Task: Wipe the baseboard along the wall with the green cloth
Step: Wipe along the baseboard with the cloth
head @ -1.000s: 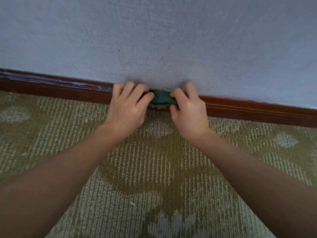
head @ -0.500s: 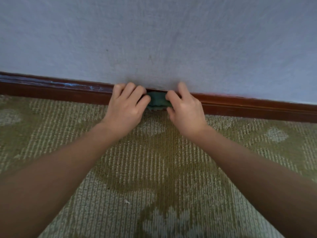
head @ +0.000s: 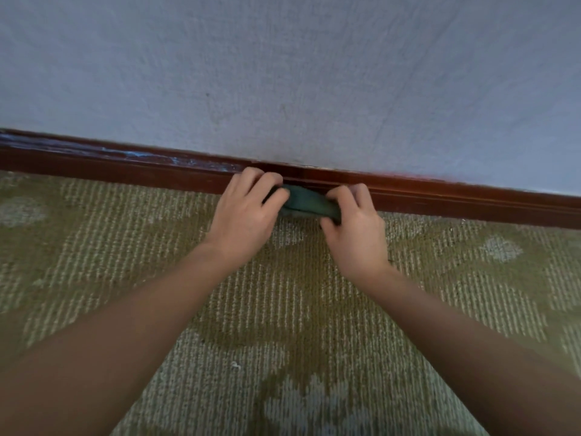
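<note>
The cloth is a little above the middle of the frame. It is bunched into a short roll and lies against the lower part of the baseboard, where the baseboard meets the carpet. The left hand grips the left end of the cloth with curled fingers. The right hand grips the right end in the same way. The dark brown baseboard runs from the left edge to the right edge, sloping down to the right, and has pale streaks on its top at the left. The grey wall fills the upper part of the frame.
</note>
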